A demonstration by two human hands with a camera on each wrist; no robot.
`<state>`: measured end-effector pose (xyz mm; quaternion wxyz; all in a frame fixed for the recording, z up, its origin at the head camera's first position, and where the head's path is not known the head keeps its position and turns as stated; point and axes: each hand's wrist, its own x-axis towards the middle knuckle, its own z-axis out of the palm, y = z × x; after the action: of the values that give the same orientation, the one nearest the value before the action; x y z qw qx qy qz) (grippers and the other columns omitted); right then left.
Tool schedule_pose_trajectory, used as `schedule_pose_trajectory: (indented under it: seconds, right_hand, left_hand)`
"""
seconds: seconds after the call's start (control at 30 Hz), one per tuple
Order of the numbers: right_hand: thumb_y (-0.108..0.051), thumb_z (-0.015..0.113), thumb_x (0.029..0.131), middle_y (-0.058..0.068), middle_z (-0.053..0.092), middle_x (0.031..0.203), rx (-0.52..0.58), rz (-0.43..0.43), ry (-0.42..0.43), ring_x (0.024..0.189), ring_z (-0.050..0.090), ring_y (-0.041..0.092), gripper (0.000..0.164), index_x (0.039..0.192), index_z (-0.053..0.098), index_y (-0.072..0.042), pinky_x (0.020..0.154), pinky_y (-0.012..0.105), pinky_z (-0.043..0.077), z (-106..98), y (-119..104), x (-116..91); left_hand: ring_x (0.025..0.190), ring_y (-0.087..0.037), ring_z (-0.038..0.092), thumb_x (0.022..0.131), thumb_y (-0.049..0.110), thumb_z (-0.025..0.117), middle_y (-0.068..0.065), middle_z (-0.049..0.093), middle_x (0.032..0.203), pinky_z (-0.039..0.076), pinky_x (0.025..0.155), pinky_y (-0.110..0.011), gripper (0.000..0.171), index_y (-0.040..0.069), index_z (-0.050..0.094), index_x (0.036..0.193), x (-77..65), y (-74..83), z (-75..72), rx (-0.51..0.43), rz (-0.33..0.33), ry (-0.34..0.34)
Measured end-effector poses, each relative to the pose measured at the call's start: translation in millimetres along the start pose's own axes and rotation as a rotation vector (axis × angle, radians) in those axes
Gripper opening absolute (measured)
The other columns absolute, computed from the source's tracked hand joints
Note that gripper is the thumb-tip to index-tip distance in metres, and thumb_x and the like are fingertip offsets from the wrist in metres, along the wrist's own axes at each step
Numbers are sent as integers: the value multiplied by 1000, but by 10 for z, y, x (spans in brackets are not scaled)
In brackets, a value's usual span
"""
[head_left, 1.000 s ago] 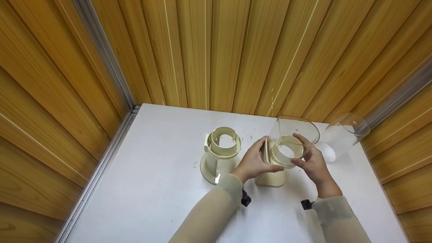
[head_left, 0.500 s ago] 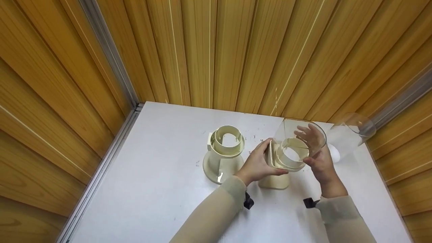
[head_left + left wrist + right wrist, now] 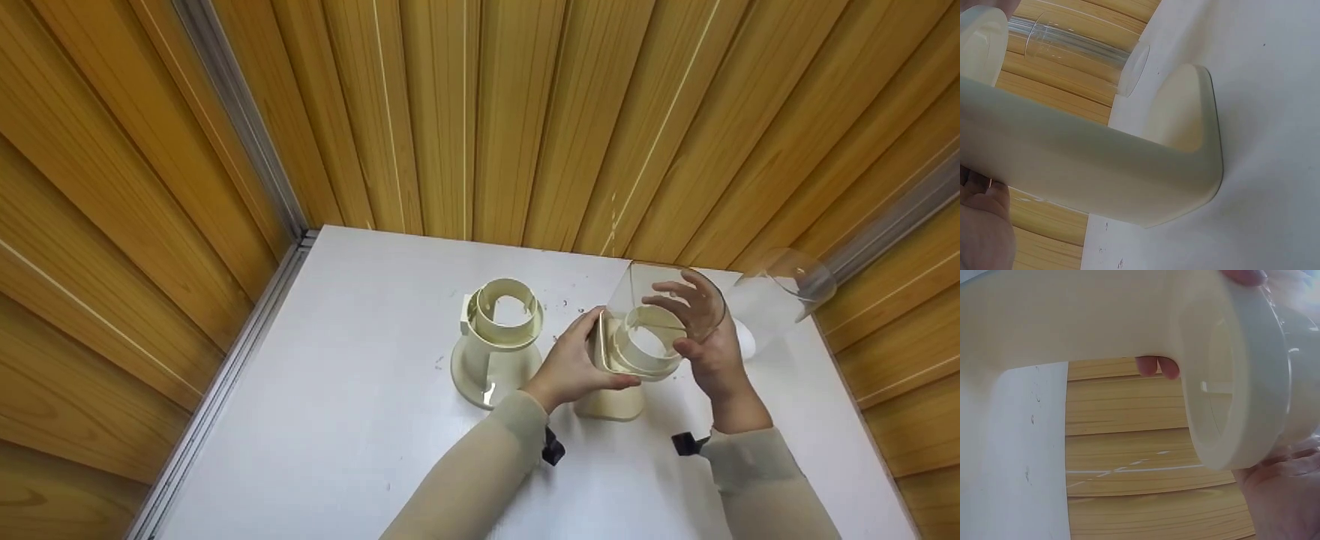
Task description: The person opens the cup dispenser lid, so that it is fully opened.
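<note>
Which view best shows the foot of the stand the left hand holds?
Left wrist: it shows most of the foot close up, joining the column. The head view shows only its near part below the left hand; the right wrist view, only a cropped part at its left edge.

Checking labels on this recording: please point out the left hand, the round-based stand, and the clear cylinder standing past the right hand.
Left hand [image 3: 570,367]: head view, back of the hand.
Round-based stand [image 3: 497,340]: head view, front of its ringed top.
Clear cylinder [image 3: 1085,53]: left wrist view, side wall.
</note>
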<state>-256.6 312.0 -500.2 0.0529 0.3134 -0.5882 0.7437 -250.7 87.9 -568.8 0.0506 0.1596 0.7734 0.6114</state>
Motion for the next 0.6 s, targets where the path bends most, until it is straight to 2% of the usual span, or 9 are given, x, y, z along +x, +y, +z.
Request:
schedule_pose_trajectory:
  seconds: [0.13,0.33,0.6]
  right_hand:
    - [-14,90,92,11,69,151,-1,8,16,137,72,31,85,167,50,-15,121,37,57,14,0,9]
    - [-10,87,91,11,72,147,-4,14,46,134,75,30,81,164,52,-14,121,37,56,28,1,19]
    - [-15,88,93,13,75,142,42,11,47,130,77,31,75,161,55,-13,113,35,64,43,-11,59]
  left_hand:
    - [159,-11,49,69,36,112,6,54,172,40,137,-33,125,23,43,173,-6,5,-3,0,-2,4]
    - [162,-13,48,69,37,112,4,52,175,39,138,-34,127,23,42,175,-10,4,0,4,-7,9]
    - [163,-15,47,69,36,112,2,51,176,39,139,-36,128,22,42,175,-12,-3,-11,25,-8,14]
